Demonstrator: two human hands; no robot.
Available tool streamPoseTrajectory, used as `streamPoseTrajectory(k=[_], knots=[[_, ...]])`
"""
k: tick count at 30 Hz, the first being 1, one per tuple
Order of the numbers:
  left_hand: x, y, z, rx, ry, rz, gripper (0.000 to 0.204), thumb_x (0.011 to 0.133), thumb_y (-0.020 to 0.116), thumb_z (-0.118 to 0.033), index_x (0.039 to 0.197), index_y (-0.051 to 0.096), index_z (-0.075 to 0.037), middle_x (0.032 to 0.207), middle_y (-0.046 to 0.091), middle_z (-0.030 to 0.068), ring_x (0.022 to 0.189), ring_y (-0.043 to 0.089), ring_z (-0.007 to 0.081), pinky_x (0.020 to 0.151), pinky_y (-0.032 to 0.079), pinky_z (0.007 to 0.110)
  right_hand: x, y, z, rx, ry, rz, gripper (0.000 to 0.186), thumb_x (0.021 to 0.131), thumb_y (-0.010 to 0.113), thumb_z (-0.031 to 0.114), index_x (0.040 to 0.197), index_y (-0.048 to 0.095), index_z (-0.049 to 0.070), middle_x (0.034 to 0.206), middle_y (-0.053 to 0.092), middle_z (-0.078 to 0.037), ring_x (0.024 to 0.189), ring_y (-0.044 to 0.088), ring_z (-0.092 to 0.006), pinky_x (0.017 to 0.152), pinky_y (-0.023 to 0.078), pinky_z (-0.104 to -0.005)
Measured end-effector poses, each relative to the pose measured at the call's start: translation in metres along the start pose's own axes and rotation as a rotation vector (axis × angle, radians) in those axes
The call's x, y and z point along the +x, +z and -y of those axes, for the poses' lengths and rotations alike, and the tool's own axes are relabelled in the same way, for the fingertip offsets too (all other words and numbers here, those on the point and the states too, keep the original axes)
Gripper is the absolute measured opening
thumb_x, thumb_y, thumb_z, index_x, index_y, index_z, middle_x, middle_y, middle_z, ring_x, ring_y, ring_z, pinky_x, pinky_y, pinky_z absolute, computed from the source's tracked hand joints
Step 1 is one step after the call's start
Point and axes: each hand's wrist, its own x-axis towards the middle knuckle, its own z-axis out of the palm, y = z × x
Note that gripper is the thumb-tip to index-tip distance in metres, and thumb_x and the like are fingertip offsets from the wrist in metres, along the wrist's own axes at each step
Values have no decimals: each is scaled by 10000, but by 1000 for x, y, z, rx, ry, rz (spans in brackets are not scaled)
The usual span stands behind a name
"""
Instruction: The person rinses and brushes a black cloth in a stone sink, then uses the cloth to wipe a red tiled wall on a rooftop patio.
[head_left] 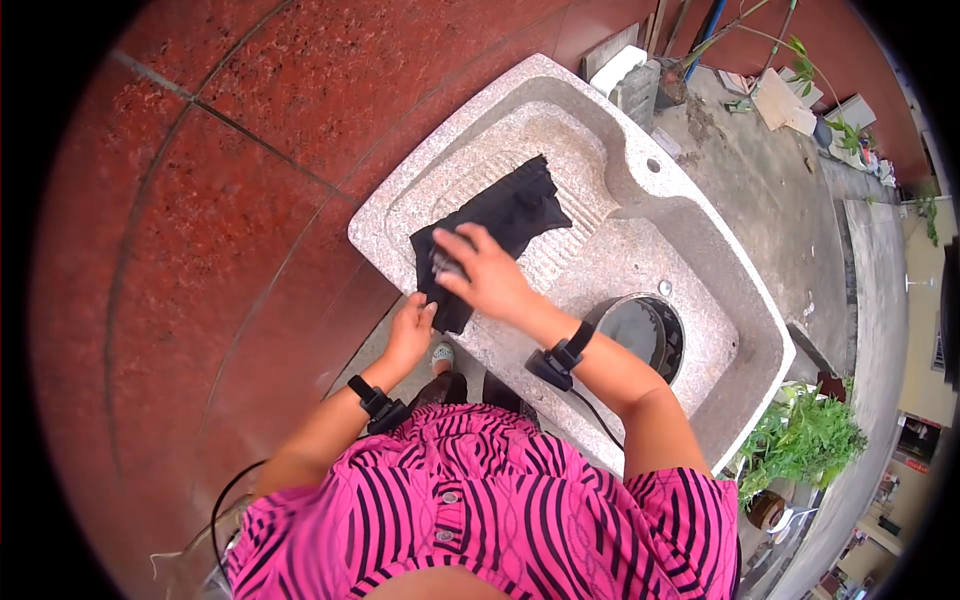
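Observation:
A black cloth garment point(500, 212) lies over the ridged washboard part of a speckled stone sink point(545, 75), its near end hanging at the front rim. My left hand point(410, 328) pinches the cloth's near left edge between closed fingers. On top of the cloth, my right hand point(487, 280) is curved with thumb and fingers around a dark patch with greyish specks. Whether that patch is a small object or lathered cloth I cannot tell, as the fingers cover it and are slightly blurred.
A dark round bucket point(640, 335) with greyish water stands in the sink's right basin, close to my right forearm. A reddish stone wall point(230, 220) runs along the left. Green plants point(805, 435) grow beyond the sink's right corner. A thin cable hangs from my right wrist strap point(562, 355).

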Motion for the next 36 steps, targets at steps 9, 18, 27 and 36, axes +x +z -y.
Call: streamPoseTrajectory(k=[9, 18, 27, 36], knots=[[16, -4, 46, 30, 153, 12, 223, 943, 546, -134, 1137, 524, -25, 750, 616, 150, 667, 596, 263, 659, 466, 375, 22, -61, -151, -670, 515, -173, 562, 828, 658, 360, 1334, 498, 176, 1116, 517, -165, 1001, 546, -362, 810, 494, -465], [1, -21, 34, 156, 145, -14, 162, 936, 543, -131, 1057, 504, -32, 761, 621, 178, 728, 616, 364, 671, 472, 404, 6, 4, -42, -400, 60, 70, 637, 811, 684, 346, 1376, 454, 162, 1241, 465, -199, 1072, 538, -386, 911, 473, -437], [-7, -9, -17, 427, 553, -152, 208, 945, 516, -176, 1103, 506, -43, 972, 621, 223, 910, 601, 413, 765, 476, 472, 2, -29, -145, 410, 687, -124, 584, 859, 636, 416, 1288, 547, 29, 1231, 578, -256, 1145, 572, -339, 963, 447, -369], [-20, 39, -88, 47, 508, 410, 219, 960, 501, -185, 1121, 479, -38, 959, 609, 208, 891, 601, 400, 764, 473, 413, -26, -103, -100, 670, 693, -504, 473, 938, 605, 178, 1353, 470, -7, 859, 629, 4, 694, 547, -51, 602, 440, -199]])
